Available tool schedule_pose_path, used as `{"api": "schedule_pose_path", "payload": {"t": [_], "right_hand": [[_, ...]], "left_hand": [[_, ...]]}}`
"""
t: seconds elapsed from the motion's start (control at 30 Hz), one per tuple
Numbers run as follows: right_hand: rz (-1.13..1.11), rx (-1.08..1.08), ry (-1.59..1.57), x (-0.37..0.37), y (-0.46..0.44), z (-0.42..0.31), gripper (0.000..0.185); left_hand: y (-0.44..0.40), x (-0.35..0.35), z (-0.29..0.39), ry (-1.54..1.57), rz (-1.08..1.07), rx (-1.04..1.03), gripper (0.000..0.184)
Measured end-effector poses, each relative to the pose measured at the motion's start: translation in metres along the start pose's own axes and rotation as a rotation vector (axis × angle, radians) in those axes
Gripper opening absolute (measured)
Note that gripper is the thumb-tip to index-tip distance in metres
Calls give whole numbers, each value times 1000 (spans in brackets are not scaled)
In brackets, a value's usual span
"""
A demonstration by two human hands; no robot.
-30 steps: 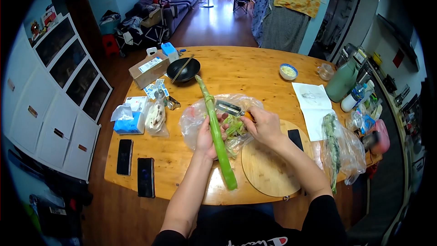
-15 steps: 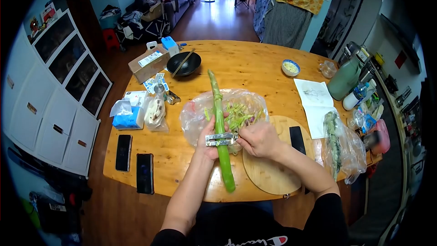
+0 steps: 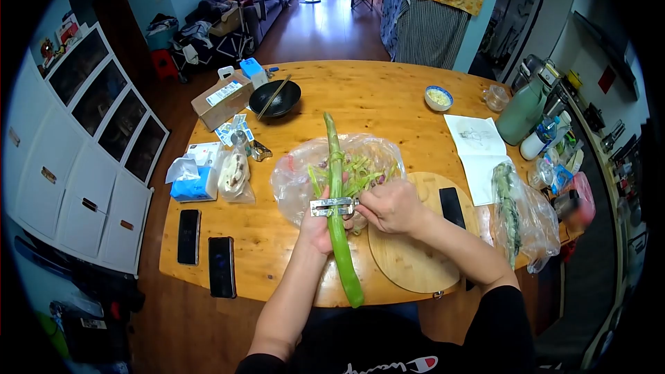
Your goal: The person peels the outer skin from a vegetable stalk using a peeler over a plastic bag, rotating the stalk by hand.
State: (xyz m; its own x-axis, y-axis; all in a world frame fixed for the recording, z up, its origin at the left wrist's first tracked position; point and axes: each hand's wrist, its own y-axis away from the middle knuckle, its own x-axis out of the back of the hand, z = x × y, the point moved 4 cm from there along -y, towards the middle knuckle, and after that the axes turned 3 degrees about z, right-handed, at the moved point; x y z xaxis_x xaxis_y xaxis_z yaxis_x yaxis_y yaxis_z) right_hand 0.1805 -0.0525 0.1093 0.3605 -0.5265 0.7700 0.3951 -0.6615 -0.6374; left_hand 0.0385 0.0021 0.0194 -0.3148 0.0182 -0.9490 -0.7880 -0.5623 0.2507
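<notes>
Green stalk (image 3: 338,237): held in left grip (image 3: 316,233)
Peeler (image 3: 332,207): clasped in right grip (image 3: 391,206), crossing stalk
Cutting board (image 3: 414,262): four o'clock from peeler

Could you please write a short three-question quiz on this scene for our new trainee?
1. Multiple choice: Which tool does the right hand hold across the green stalk?
A) A pair of scissors
B) A peeler
C) A spoon

2. True or false: The green stalk lies flat on the round cutting board.

3. Count: How many phones lie on the table to the left of the left forearm?

Key:
1. B
2. False; the left hand holds it.
3. Two
</notes>
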Motion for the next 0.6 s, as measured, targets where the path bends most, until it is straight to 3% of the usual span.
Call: {"api": "schedule_pose_path", "payload": {"t": [0.37,0.5,0.6], "right_hand": [[44,-172,19,-20,6,45,28],[-45,-171,13,-22,5,34,26],[45,-299,184,-36,5,72,26]], "left_hand": [[1,16,-8,-2,35,46,32],[3,25,-7,-38,37,35,35],[5,26,-6,-73,-56,49,39]]}}
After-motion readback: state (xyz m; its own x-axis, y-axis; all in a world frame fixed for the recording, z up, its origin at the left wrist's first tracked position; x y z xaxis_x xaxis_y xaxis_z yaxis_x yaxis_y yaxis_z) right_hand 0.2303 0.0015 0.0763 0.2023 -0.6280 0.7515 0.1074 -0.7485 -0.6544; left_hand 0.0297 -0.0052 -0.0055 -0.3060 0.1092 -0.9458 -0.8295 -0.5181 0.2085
